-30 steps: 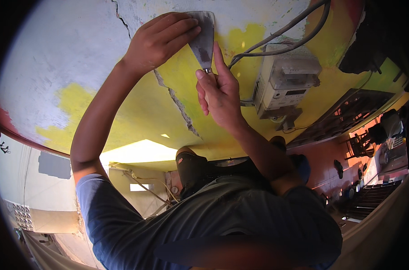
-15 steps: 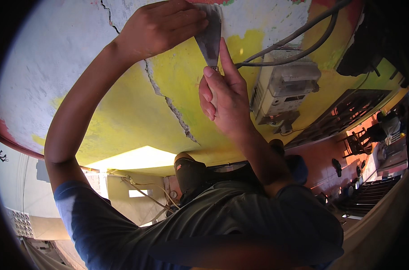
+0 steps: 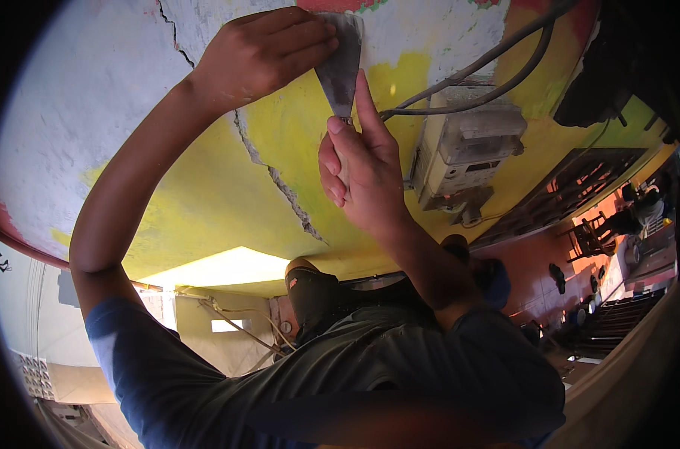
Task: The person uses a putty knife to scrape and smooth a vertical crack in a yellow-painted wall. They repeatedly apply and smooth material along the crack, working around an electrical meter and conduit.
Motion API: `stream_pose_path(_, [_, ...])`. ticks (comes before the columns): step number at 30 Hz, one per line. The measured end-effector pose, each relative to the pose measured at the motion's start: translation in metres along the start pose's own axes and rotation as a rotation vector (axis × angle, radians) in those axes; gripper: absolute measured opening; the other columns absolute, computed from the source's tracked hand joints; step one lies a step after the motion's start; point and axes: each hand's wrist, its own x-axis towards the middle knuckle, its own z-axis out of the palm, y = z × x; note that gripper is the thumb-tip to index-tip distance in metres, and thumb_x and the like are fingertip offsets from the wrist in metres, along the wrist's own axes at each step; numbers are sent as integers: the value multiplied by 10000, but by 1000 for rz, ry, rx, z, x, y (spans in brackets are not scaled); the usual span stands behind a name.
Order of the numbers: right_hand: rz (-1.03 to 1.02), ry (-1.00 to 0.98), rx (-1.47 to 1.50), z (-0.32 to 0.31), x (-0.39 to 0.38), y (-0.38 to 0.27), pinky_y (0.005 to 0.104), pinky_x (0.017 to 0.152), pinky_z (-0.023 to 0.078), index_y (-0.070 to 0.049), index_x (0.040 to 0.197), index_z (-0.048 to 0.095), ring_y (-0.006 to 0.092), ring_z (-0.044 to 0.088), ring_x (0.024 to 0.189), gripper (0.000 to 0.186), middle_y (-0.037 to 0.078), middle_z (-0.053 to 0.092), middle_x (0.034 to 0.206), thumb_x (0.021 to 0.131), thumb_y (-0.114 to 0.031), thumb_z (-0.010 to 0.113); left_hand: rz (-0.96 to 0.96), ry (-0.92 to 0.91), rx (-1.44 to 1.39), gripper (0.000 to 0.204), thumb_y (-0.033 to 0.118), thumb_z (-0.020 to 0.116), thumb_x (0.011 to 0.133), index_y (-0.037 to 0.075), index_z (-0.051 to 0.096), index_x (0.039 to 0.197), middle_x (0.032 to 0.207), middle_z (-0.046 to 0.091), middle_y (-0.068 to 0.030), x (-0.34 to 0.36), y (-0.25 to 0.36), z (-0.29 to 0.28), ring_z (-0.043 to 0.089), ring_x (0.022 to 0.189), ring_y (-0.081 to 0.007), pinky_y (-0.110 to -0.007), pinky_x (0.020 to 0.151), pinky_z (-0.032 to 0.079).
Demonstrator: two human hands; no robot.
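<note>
A scraper [image 3: 340, 75] is held in front of a patchy yellow and white wall [image 3: 190, 217], between the person's two hands. Its long axis runs almost straight up the view, handle low, blade widening toward the top edge. The handle is grasped by the right hand [image 3: 370, 168]: fingers curled around it, thumb laid along the neck, index finger stretched up beside the blade's right edge. The blade's upper left is covered by the straight, close-set fingertips of the left hand [image 3: 261, 56]; its thumb is hidden, so whether the blade is pinched cannot be told. Nor can contact between blade and wall. A jagged crack [image 3: 280, 183] is seen left of the handle, passing behind the left wrist; a meter [image 3: 467, 142] is set to the right.
</note>
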Motion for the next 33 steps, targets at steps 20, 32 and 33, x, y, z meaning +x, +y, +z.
stream_pose_path(20, [-103, -126, 283, 6, 0, -10, 247, 406, 350, -380, 1660, 164, 90, 382, 447, 669, 16, 492, 748, 1103, -246, 508, 40, 94, 20, 147, 109, 710, 736, 69, 736, 875, 999, 730, -35, 15, -16, -3, 706, 893, -182, -302, 648, 609])
stream_pose_path(32, [-54, -83, -187, -10, -10, -7, 235, 403, 360, -179, 1682, 83, 63, 403, 445, 773, -2, 480, 668, 1068, -146, 553, -263, 102, 65, 242, 74, 719, 770, 117, 767, 1004, 1054, 725, 29, -47, 30, 19, 704, 911, -144, -267, 627, 601])
stream_pose_path(33, [-127, -125, -159, -11, -9, -7, 230, 407, 356, -176, 1682, 101, 62, 397, 444, 761, -4, 474, 668, 1071, -150, 555, -370, 71, 50, 238, 72, 720, 772, 119, 769, 1000, 1053, 725, 30, -48, 30, 19, 703, 906, -140, -267, 625, 599])
